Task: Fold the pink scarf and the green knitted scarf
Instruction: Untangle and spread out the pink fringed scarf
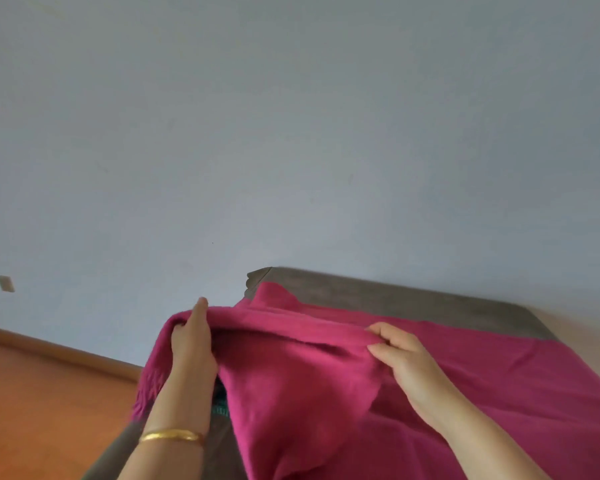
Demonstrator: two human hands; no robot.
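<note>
Nearest to us, the left hand (191,344) grips the fringed end of the pink scarf (326,375), fingers curled round a bunched fold lifted off the surface; a gold bangle (172,436) sits on that wrist. Our right hand (404,358) pinches the same raised fold further along, thumb and fingertips closed on the cloth. To do this step well, we judge that both hands should carry the fold across at equal height, keep the edge taut between them, and align the edges before pressing flat (slack here would likely skew the crease). Most of the scarf lies spread over the grey-brown table (413,299). A sliver of the green knitted scarf (220,407) shows beneath the lifted cloth, beside our left forearm.
</note>
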